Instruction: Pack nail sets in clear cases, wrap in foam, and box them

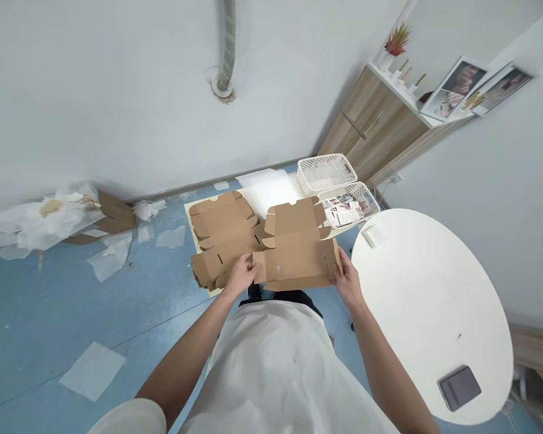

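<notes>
An unfolded brown cardboard box (296,247) is held in front of my body, its flaps and slots visible. My left hand (242,274) grips a side flap at its left edge, the fingers closed on the cardboard. At the opposite edge, my right hand (347,280) pinches the right side panel, which is bent up. Just left of the held box lies a stack of flat cardboard boxes (224,223) on a pale yellow-topped surface. Behind the held box is a pile of white sheets (271,188).
Two white plastic baskets (328,158) stand beyond, the nearer holding printed cards (344,210). A round white table (428,289) at right bears a dark tablet-like device (460,387). Crumpled white wrapping (36,220) and loose sheets lie on the blue floor, and a wooden cabinet (375,120) stands back right.
</notes>
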A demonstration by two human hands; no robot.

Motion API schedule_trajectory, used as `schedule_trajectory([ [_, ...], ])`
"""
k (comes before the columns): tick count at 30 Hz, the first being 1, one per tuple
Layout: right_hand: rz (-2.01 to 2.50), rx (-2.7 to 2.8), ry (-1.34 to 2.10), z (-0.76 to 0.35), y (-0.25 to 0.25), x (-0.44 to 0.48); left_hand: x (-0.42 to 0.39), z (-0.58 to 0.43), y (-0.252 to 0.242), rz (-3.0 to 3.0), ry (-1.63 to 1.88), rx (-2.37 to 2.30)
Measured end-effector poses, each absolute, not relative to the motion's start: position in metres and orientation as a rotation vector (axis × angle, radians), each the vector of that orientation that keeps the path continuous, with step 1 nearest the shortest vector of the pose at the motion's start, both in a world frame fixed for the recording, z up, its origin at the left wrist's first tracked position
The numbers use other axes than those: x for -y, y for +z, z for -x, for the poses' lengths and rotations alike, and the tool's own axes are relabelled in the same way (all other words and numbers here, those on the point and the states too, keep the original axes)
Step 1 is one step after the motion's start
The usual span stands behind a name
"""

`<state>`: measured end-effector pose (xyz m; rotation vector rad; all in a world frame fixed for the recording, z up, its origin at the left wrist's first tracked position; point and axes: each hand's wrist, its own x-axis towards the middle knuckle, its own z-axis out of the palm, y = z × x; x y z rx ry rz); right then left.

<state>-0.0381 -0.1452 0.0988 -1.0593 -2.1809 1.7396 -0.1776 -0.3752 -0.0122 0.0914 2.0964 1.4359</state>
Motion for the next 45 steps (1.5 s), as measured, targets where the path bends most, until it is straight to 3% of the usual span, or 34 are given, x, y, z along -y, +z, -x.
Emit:
schedule_trajectory([
  [10,1.172,1.911,1.675,-0.015,0.106,0.112,0.282,0.172,0.015,-0.425,1.585,-1.948],
  [16,1.345,1.564,1.488,-0.111,0.107,0.080,0.190,0.128,0.037,-0.751,1.454,-1.909],
  [29,1.843,1.191,1.213,-0.266,0.043,0.063,0.071,0.006,0.041,-1.245,0.963,-1.899],
  [37,1.920,1.198,1.362,-0.277,0.005,0.074,0.047,-0.009,0.031,-1.248,0.748,-1.831],
  [45,1.857,1.089,1.385,-0.254,0.001,0.074,0.029,0.013,0.000,-1.147,0.783,-1.800],
])
